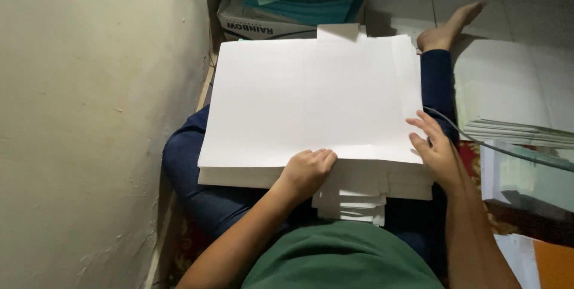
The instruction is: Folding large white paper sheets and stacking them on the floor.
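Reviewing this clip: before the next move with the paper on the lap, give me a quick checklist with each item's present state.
1. Left hand on the near edge of the top white sheet, fingers curled: ok.
2. Right hand flat at the sheet's right near corner, fingers spread: ok.
3. Top sheet lies flat, uncreased: ok.
4. Paper stack under it squared: not ok, lower layers stick out unevenly at the near side.
5. Grey cable clear of the right hand: cannot tell, it runs close behind the hand.
6. Side pile of sheets apart from the lap stack: ok.
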